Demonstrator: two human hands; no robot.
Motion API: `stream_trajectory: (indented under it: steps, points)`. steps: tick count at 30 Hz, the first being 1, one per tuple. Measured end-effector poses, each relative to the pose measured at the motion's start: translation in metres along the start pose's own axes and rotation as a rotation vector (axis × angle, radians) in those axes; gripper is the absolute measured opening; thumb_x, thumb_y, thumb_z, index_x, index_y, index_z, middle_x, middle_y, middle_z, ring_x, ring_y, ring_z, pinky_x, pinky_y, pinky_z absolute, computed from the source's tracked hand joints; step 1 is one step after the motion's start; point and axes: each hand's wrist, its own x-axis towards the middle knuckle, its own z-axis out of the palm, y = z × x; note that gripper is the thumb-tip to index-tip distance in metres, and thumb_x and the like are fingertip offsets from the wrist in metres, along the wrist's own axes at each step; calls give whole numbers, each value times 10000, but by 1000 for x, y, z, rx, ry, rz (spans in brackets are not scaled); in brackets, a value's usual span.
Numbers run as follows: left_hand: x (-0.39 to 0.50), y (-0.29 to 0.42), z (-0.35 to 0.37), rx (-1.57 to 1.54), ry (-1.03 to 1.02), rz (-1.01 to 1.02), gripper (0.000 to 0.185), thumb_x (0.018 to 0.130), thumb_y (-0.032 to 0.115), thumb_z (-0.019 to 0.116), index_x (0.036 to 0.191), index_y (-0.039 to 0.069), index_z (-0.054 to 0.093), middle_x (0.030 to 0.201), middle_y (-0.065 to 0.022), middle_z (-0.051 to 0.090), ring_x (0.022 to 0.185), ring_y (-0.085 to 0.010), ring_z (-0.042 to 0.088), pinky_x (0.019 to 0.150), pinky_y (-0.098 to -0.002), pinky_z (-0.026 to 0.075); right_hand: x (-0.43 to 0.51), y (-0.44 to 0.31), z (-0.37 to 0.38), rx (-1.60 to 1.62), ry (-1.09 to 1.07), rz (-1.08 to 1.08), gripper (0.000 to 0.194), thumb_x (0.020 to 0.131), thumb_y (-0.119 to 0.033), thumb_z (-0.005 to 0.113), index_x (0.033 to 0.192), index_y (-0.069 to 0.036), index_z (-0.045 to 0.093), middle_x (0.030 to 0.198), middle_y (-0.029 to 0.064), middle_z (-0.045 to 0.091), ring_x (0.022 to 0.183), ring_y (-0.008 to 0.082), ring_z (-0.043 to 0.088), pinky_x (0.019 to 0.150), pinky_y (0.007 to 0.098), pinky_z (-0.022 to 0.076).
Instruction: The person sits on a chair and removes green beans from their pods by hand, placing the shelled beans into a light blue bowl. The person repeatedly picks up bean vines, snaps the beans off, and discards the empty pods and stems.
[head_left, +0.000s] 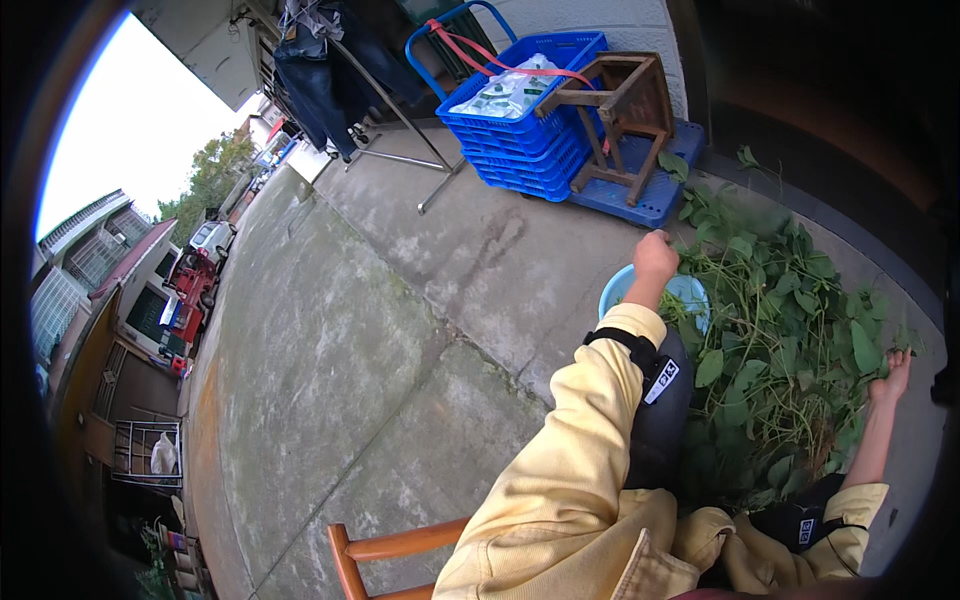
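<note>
My left hand (655, 257) is curled into a fist above the rim of a light blue basin (616, 289). Whether it grips a stem cannot be made out. Green pods or stems (673, 304) lie in the basin, partly hidden by my forearm. A large heap of cut leafy bean-like plants (780, 322) spreads over the concrete between my hands. At the heap's right edge, my right hand (890, 376) has its fingers around a leafy stem (904, 337). My dark-clothed leg (660, 420) is between the heap and my left sleeve.
A blue platform trolley (637, 202) carries stacked blue crates (525, 154) and an overturned wooden stool (630, 105). Jeans (315, 90) hang on a metal rack (397, 112). A wooden chair (405, 540) is by my left side. Vehicles (196, 277) stand across the concrete yard (337, 337).
</note>
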Motion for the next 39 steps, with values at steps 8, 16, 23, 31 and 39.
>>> stream_trajectory:
  steps: [8,16,23,31,39]
  points:
    - [-61,97,33,-374,-555,430,266,699,113,665,936,-8,655,784,-171,659,705,-290,637,670,-373,504,-11,1,1,6,-200,43,409,935,-357,530,618,-176,346,579,-74,328,561,63,336,647,229,390]
    - [-63,83,63,155,-801,550,464,706,298,712,1072,27,627,1042,-186,631,979,-332,600,851,-400,473,-39,-5,14,18,-90,37,411,928,-359,540,612,-177,350,572,-71,319,562,68,331,602,232,377]
    - [-63,76,66,161,-887,591,425,703,307,710,1019,27,657,976,-176,656,932,-327,617,819,-395,487,-46,-4,22,-44,-30,1,423,925,-368,542,598,-182,348,575,-73,326,565,74,328,640,225,376]
    - [-62,74,66,211,-925,570,397,719,298,710,1020,44,670,996,-154,663,935,-310,624,811,-381,492,-44,-4,19,11,-59,15,414,939,-339,526,609,-180,331,585,-69,287,557,79,290,665,213,334]
    - [-62,72,68,224,-947,565,380,736,294,715,1024,49,669,1002,-146,665,941,-300,627,811,-376,493,-37,1,18,-35,-53,7,410,940,-340,523,616,-180,330,590,-69,280,577,73,278,805,251,329]
